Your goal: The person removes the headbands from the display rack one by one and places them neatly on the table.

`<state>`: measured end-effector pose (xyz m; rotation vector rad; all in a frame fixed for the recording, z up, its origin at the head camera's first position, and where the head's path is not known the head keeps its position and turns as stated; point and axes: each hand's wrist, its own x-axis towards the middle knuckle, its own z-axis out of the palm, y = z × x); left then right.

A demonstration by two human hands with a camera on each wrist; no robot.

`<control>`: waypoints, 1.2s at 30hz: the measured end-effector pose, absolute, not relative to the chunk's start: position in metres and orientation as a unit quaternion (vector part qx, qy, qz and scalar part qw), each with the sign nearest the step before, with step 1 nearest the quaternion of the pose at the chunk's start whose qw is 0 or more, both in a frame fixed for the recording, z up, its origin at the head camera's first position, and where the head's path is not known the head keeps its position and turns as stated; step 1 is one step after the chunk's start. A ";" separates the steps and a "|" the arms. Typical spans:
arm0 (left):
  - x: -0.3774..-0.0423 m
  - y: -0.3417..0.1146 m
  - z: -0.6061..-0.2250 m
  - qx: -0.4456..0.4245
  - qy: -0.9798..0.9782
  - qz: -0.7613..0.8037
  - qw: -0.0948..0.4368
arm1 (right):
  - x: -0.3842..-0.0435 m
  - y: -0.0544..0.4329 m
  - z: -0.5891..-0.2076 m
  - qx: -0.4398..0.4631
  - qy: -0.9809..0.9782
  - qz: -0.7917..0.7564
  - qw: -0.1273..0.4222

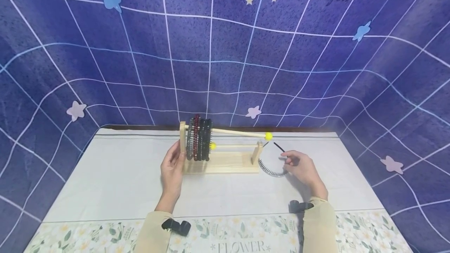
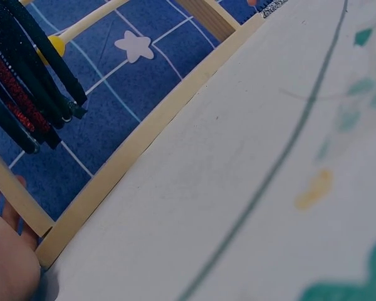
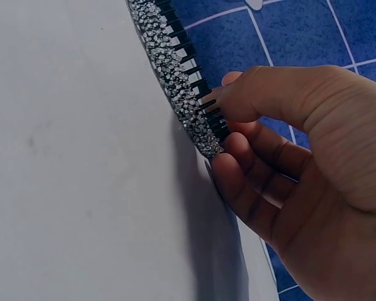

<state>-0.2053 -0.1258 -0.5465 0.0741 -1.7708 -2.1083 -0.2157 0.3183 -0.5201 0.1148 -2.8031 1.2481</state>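
In the head view, my left hand (image 1: 171, 169) holds the left upright of a wooden headband stand (image 1: 225, 163), with fingers also showing behind that upright in the left wrist view. Several headbands (image 1: 200, 139), mostly dark and one red, hang side by side on the upper rod near that upright. My right hand (image 1: 301, 167) pinches a toothed headband (image 1: 272, 173) just off the stand's right end. In the right wrist view this headband (image 3: 175, 69) is covered in silvery glitter, with black teeth along its inner side. The fingers hide its lower part there.
The upper rod ends in a yellow ball (image 1: 268, 136) at the right. A second yellow ball (image 1: 213, 145) tips the lower rod. A white cloth with a floral border (image 1: 225, 229) covers the table. Blue gridded fabric (image 1: 225, 50) hangs behind and at both sides.
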 end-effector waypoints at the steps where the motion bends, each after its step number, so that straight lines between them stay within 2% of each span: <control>1: -0.206 -0.126 -0.546 0.025 -0.632 -0.750 0.193 | -0.216 0.318 -0.519 0.039 -0.912 0.406 0.037; 10: -0.207 -0.126 -0.546 0.026 -0.639 -0.743 0.195 | -0.215 0.319 -0.513 0.032 -0.920 0.385 0.070; 19: -0.207 -0.128 -0.543 0.032 -0.644 -0.739 0.196 | -0.206 0.309 -0.471 0.027 -0.910 0.352 0.216; 23: -0.206 -0.130 -0.542 0.034 -0.643 -0.740 0.195 | -0.199 0.298 -0.451 0.024 -0.904 0.340 0.258; 30: -0.207 -0.128 -0.543 0.038 -0.642 -0.742 0.189 | -0.183 0.273 -0.419 0.025 -0.892 0.338 0.298; 36: -0.206 -0.126 -0.546 0.041 -0.641 -0.743 0.186 | -0.170 0.234 -0.400 0.059 -0.881 0.370 0.289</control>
